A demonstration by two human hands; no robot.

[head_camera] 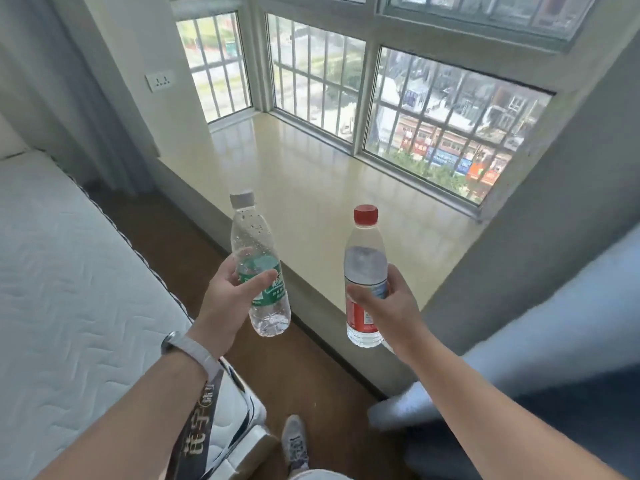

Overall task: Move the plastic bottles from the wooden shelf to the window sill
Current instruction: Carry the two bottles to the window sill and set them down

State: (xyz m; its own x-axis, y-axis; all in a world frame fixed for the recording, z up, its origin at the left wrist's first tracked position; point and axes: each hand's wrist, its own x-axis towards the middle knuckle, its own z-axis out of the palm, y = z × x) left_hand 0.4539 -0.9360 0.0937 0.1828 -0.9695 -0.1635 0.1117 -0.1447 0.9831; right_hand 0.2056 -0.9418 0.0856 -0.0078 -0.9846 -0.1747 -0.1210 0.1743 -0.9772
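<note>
Red-capped bottle [364, 271], green-labelled bottle [258, 265], white quilted mattress [69, 289].

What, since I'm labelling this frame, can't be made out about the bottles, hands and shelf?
Head view:
- Wooden shelf: outside the frame.
- Label print on the red-capped bottle: too small, partly covered by the right hand.
- How the left hand wraps behind the green-label bottle: hidden by label and palm.
</note>
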